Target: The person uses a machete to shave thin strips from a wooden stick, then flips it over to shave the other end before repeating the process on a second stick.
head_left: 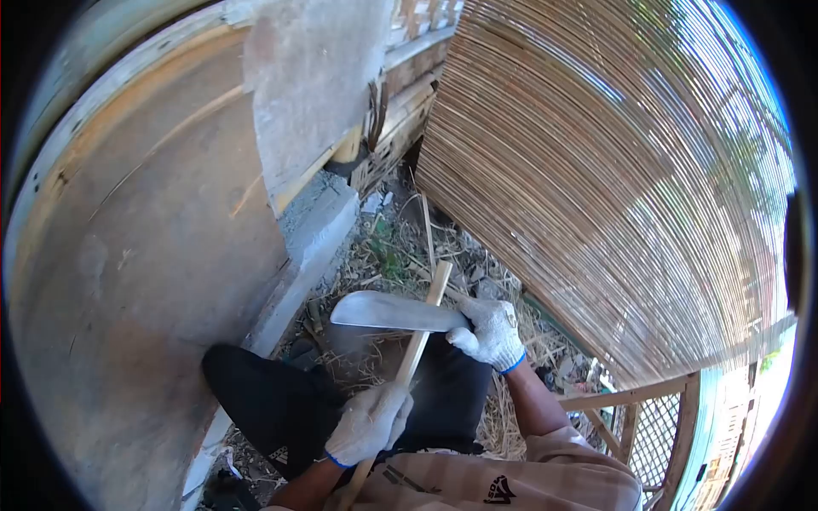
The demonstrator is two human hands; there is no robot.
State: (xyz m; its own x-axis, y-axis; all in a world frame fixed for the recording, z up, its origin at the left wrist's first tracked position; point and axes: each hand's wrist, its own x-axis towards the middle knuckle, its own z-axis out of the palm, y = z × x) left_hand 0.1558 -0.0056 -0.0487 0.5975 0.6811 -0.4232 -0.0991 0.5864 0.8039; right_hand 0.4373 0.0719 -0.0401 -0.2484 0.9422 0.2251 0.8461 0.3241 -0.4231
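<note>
A white glove with a blue cuff covers my left hand [372, 423], which is wrapped round the lower part of a narrow pale wooden strip [414, 356]. The strip slants up and to the right from my lap. In my right hand [492, 332], gloved the same way, is the handle end of a broad-bladed knife [396, 312]. Its wide metal blade points left and lies across the upper part of the strip. Whether the edge touches the wood cannot be made out.
A slatted bamboo screen [588, 170] rises at the right, and a wooden panel [162, 255] stands at the left beside a concrete ledge [319, 226]. Dry straw and debris [388, 255] cover the ground ahead. A wooden frame with lattice [652, 439] is at the lower right.
</note>
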